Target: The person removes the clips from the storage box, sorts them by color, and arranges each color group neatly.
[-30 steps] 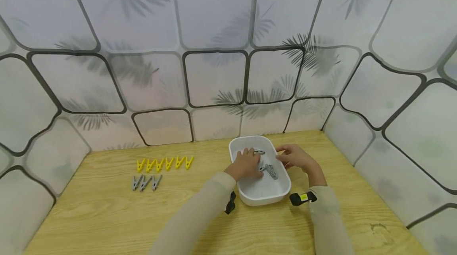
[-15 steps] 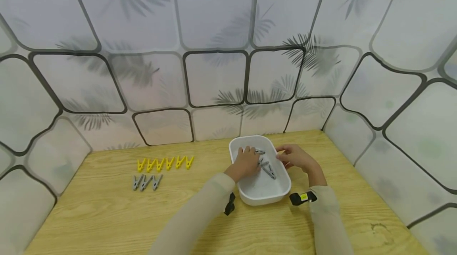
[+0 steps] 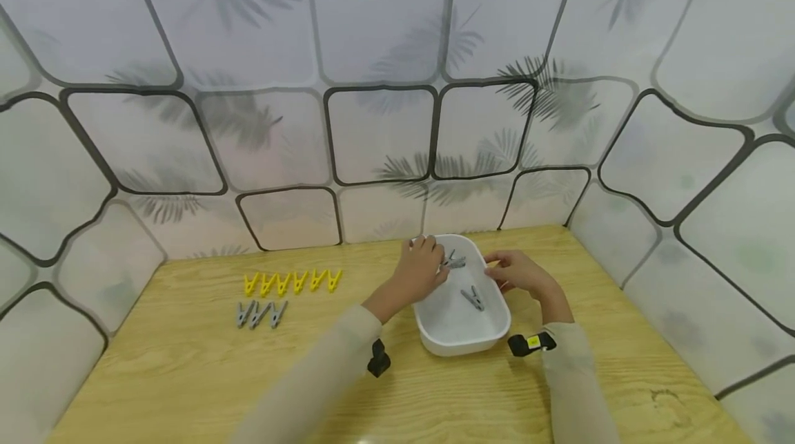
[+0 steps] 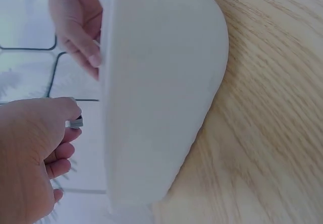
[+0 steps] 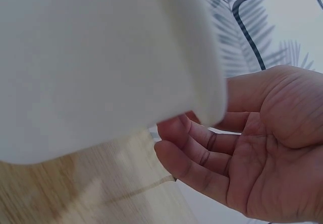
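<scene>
My left hand [image 3: 417, 271] is over the left rim of a white plastic basin [image 3: 458, 330]. In the left wrist view, its thumb and index finger pinch a small grey clothespin [image 4: 75, 122], mostly hidden by the fingers. At the basin's right side, my right hand [image 3: 524, 273] grips the rim; in the right wrist view the thumb goes to the rim and the other fingers curl below it. Inside the basin lie a grey clothespin [image 3: 473, 297] in the middle and grey clothespins [image 3: 456, 263] near the far end, partly behind my left hand.
A row of several yellow clothespins [image 3: 292, 282] stretches across the left part of the wooden table [image 3: 186, 368]. In front of it is a shorter row of three grey clothespins [image 3: 261, 314]. Patterned cloth walls [image 3: 286, 219] enclose the table at the back and sides.
My left hand has stirred the clothespins in the basin, then risen up and left to the rim with one pinched. The loose clothespins lie differently. The right hand keeps its place on the basin.
</scene>
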